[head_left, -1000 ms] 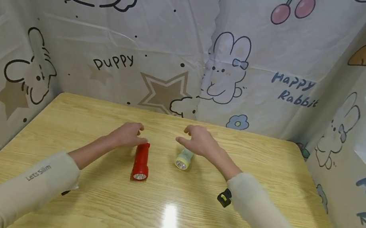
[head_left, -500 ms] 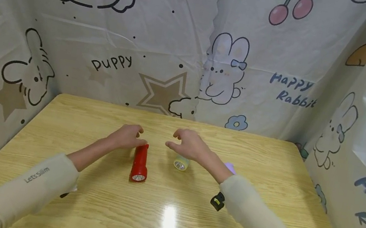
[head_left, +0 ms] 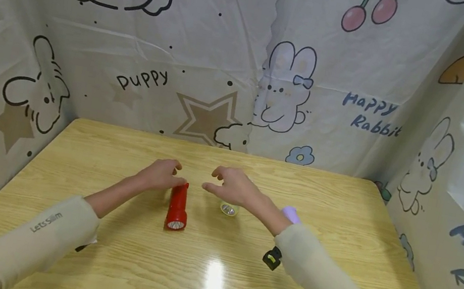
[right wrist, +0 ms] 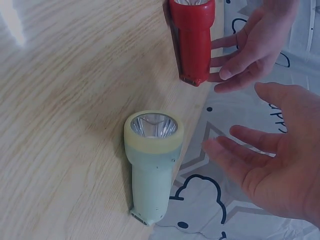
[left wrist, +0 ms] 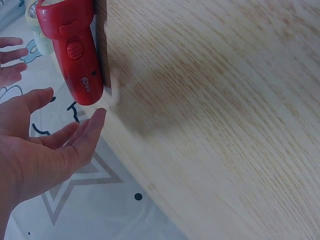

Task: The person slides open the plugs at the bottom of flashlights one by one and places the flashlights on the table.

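Note:
A red flashlight (head_left: 177, 207) lies on the table with its lens toward the person. My left hand (head_left: 161, 173) hovers by its tail end, fingers loosely bent and holding nothing; the left wrist view shows a small gap between the fingertips (left wrist: 97, 117) and the flashlight. To the right lies a pale green flashlight (right wrist: 152, 175) with a yellow head. In the head view my right hand (head_left: 232, 185) covers most of it, leaving only the lens end showing. That hand is apart from it, thumb and fingers spread, with nothing in the grasp.
A purple object (head_left: 291, 214) lies partly hidden behind the right forearm; its kind cannot be told. A black wrist device (head_left: 272, 258) hangs under the right sleeve. Printed cloth (head_left: 209, 59) walls in the wooden table (head_left: 137, 272) at the back and sides.
My right hand has moved left and slightly toward the person, covering more of the pale green flashlight. The purple object has come into view behind the right forearm. My left hand stays nearly still.

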A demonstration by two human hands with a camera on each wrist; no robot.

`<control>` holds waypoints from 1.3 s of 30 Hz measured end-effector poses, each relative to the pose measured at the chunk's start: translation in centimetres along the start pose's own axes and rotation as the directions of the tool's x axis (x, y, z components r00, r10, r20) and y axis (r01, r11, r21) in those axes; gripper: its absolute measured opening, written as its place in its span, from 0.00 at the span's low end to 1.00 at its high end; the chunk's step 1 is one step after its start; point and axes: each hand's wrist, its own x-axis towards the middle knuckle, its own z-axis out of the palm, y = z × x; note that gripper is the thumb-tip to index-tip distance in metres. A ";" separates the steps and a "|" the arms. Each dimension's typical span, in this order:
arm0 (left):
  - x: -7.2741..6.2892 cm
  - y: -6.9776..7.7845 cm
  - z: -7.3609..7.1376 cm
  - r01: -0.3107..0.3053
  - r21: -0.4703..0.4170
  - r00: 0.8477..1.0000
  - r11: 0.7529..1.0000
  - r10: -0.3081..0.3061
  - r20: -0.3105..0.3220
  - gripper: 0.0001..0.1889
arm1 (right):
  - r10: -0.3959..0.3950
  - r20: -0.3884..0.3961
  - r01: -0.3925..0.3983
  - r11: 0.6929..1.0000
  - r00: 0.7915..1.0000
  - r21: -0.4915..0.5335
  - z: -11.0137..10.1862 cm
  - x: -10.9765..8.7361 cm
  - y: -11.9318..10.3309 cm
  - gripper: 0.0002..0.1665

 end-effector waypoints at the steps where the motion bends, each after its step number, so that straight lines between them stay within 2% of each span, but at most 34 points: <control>1: 0.0 0.0 0.0 0.001 0.000 1.000 1.000 -0.001 0.000 0.29 | 0.001 0.004 -0.001 1.000 1.000 0.002 0.0 0.0 0.0 0.30; 11: -0.1 0.2 0.1 0.003 -0.011 1.000 1.000 -0.003 0.005 0.29 | 0.015 0.009 -0.015 1.000 1.000 0.011 0.3 0.0 -0.8 0.32; 20: -0.4 0.4 0.0 -0.014 -0.020 1.000 1.000 0.014 -0.001 0.29 | 0.041 0.019 -0.043 0.996 0.999 0.076 1.1 -0.2 -1.5 0.34; 32: -0.5 0.4 0.3 -0.021 -0.016 1.000 1.000 0.021 -0.012 0.28 | 0.056 0.023 -0.058 0.992 0.998 0.111 2.1 -0.1 -2.3 0.35; 39: -0.5 0.1 0.5 -0.009 -0.019 1.000 1.000 0.009 0.001 0.28 | 0.084 0.049 -0.090 0.985 0.995 0.148 2.7 0.1 -2.6 0.37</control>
